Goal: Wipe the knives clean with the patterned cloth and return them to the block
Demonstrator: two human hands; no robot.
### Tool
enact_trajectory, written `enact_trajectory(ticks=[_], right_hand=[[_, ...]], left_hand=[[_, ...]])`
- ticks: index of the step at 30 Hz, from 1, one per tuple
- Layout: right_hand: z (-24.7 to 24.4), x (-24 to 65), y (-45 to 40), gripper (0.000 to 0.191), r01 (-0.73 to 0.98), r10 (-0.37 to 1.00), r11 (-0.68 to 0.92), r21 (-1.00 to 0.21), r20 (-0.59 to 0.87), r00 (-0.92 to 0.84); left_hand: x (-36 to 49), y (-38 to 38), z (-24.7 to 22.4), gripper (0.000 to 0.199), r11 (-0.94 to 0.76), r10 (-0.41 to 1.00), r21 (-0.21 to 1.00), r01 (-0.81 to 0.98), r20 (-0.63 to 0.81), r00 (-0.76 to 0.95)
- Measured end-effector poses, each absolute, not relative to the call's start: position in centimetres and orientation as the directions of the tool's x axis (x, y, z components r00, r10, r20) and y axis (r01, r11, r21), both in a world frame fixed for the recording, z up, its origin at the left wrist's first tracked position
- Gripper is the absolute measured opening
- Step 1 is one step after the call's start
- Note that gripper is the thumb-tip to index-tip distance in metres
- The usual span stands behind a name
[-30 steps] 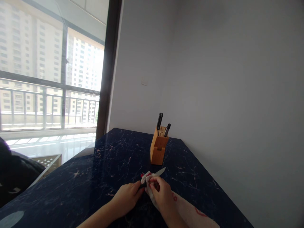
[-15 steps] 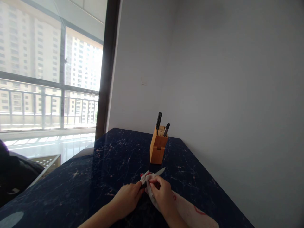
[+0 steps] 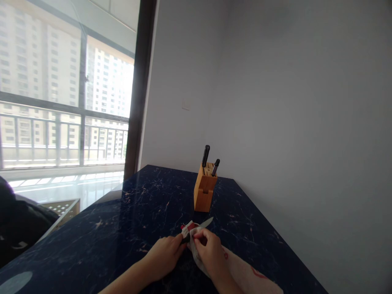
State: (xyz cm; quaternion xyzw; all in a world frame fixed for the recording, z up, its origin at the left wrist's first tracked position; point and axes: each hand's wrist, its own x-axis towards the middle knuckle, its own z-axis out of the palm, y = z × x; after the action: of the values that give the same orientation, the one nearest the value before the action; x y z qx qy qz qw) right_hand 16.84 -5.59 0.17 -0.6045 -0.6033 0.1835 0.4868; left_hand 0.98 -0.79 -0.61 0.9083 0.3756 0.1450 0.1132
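Observation:
My left hand (image 3: pixel 163 257) grips the black handle of a kitchen knife (image 3: pixel 206 223), whose steel blade points away from me toward the wooden block. My right hand (image 3: pixel 208 252) pinches a white cloth with red markings (image 3: pixel 241 274) around the blade, hiding its middle part. The blade's tip shows beyond the cloth. A long tail of the cloth trails over the table's near edge. Both hands are over a dark blue marble-patterned table (image 3: pixel 122 228).
A bamboo knife block (image 3: pixel 203 190) stands near the far wall, holding black-handled knives (image 3: pixel 206 156). A grey wall runs along the table's right side. To the left are a floor-length window (image 3: pixel 61 122) with a railing and a dark soft object (image 3: pixel 18 220).
My right hand has slid the cloth a little along the blade toward the handle, showing slightly more of the tip. My left hand has barely moved.

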Motion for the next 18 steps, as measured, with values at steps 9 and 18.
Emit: enact_trajectory(ticks=[9,18], right_hand=[[0.2,16.89,-5.67,0.012,0.582,0.906,0.193,-0.79,0.371,0.203],[-0.15,17.08,-5.59,0.013,0.648,0.916,0.124,-0.751,0.338,0.216]], left_hand=[[0.91,-0.84,-0.67,0.034,-0.702,0.705,0.309,0.641,0.178,0.686],[0.98,-0.46,-1.04,0.033,-0.691,0.717,0.309,0.653,0.18,0.674]])
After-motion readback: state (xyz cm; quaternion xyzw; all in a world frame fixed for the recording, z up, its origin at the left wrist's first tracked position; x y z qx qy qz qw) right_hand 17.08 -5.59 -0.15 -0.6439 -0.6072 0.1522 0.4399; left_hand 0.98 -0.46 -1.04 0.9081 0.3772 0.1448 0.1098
